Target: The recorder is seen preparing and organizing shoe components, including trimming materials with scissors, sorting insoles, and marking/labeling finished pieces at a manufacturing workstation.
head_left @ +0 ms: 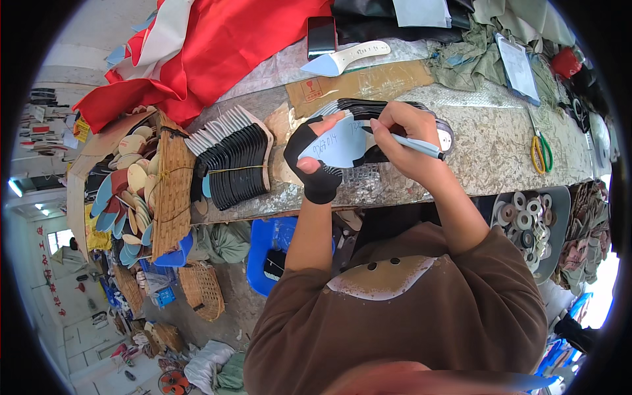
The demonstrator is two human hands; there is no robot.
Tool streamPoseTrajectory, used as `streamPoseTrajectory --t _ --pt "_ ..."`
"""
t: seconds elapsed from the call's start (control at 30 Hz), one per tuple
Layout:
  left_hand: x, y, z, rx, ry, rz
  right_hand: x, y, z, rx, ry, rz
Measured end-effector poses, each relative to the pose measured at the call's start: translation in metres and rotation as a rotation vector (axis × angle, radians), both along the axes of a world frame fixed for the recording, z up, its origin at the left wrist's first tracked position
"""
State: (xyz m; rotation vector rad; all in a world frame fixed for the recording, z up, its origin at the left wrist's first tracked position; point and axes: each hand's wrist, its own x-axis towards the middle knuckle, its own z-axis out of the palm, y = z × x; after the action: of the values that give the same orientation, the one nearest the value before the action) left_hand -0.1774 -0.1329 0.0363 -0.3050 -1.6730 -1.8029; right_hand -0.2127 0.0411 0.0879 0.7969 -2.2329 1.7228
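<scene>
At a cluttered workbench [500, 141], a person's left hand [315, 158], in a black fingerless glove, is closed around a pale blue insole-shaped piece [339, 145], thumb pressed on its lower edge and fingertips curled over its top, holding it face up just above the bench. The right hand [405, 141] is wrapped tightly around a pale pen [416, 146], its tip resting on the right part of the blue piece, where handwritten marks show. Directly behind the held piece, touching it or nearly so, lies a fanned stack of black insoles [368, 108]. To the left of the gloved hand, near it, a second bundle of black and white insoles [230, 161] stands on edge, tied with a thin band. Farther left of that grip, a woven basket [172, 191] holds loose tan, red and blue insole pieces. Beyond the hands, well apart, a white shoe-shaped template [345, 58] and a dark phone [321, 36] lie near a heap of red fabric [217, 46]. Well to the right of the pen hand, green-handled scissors [541, 151] rest on the bench; below them, a tray of tape rolls [526, 220] sits under the bench edge. The person's brown sleeves fill the foreground.
</scene>
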Motion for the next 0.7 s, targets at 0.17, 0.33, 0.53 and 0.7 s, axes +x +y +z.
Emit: streamPoseTrajectory --t 0.17,0.33,0.53,0.7 --pt "-0.0003 0.0013 -0.0012 0.023 -0.007 -0.001 0.0 -0.0002 0.0012 -0.012 -0.009 0.014" --pt "-0.0004 0.0027 0.0001 0.04 -0.017 0.001 -0.0014 -0.0006 0.0004 -0.009 -0.001 -0.007" --pt "0.002 0.0022 0.0019 0.014 -0.005 -0.002 0.0013 0.0012 -0.0005 -0.012 -0.063 0.054" --pt "0.0014 0.0031 0.0068 0.008 -0.036 0.031 0.0028 0.004 -0.006 -0.091 0.065 -0.043"
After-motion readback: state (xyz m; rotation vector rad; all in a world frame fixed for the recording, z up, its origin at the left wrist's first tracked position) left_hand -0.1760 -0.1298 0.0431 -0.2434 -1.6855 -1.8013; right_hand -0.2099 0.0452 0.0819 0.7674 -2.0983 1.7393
